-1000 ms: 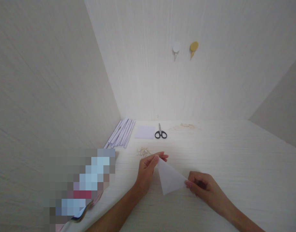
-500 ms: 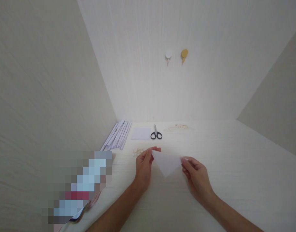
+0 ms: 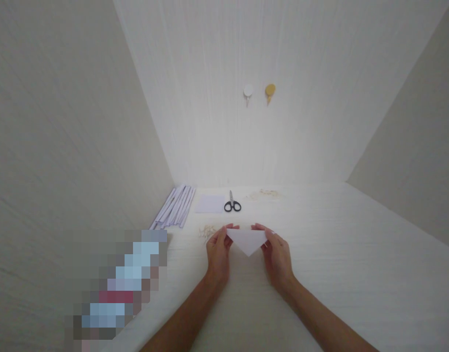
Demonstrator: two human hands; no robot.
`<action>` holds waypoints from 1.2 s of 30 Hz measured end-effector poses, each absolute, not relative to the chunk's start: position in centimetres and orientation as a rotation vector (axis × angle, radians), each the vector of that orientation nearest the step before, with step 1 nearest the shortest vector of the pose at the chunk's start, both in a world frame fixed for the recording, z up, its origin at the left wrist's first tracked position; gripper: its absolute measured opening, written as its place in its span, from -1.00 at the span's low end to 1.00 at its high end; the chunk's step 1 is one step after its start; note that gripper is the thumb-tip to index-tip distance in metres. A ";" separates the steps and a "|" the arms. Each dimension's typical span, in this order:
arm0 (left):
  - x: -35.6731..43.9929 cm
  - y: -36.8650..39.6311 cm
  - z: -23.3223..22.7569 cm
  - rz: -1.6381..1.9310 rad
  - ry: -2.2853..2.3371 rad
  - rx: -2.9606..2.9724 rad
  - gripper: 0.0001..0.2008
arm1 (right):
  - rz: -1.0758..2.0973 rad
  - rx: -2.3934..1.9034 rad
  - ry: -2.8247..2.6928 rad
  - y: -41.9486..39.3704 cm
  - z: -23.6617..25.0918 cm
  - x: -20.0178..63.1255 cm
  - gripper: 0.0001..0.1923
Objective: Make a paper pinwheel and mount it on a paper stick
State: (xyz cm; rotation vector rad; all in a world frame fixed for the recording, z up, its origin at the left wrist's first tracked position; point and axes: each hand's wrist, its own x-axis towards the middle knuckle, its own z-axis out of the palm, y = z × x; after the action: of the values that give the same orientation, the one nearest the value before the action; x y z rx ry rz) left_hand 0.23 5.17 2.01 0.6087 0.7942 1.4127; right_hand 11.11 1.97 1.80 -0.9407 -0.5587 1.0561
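Nearest to the camera, the two forearms came in from the near edge of the desk [image 3: 356, 274] and met over its middle. The left hand [image 3: 217, 252] and the right hand [image 3: 277, 254] held a white paper triangle [image 3: 247, 240] between them. Each hand was closed on one upper corner, fingertips on top. The long edge of the triangle lay level, toward the back wall, and its point looked toward the person.

This was different from a second before. Then the triangle hung tilted, with the left hand pinching its top corner and the right hand holding the lower right corner, well apart. Half a second before, the hands had come closer and the paper was almost level. Now it was square to the person and low over the desk; I could not tell if it touched the surface. In my judgement, the paper had been turned and lined up, so it was ready for a next fold or press.

Just beyond the left hand lay a small heap of pale bits [image 3: 208, 231]. Farther, near the back left corner, lay a bundle of paper strips [image 3: 175, 211], then a square sheet [image 3: 209, 204] and black scissors [image 3: 232, 204] beside it. Some light scraps [image 3: 264, 194] lay by the back edge. On the wall hung two hooks [image 3: 259, 93], one white, one yellow.
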 end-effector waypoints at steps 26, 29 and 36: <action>0.2 5.0 1.6 1.279 0.736 0.602 -0.75 | 1.218 -0.832 -0.389 2.3 1.7 11.3 -0.72; -0.1 5.1 1.8 1.256 0.730 0.594 -0.75 | 1.254 -0.825 -0.391 2.3 1.8 11.5 -0.73; -0.3 5.2 2.1 1.243 0.749 0.591 -0.75 | 1.306 -0.821 -0.369 2.3 2.0 11.6 -0.74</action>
State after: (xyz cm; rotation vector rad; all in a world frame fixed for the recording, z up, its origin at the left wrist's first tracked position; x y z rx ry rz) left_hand -0.32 5.23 2.10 0.5909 0.7491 1.2430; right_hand 11.59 2.31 1.97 -0.8210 -0.3690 1.3061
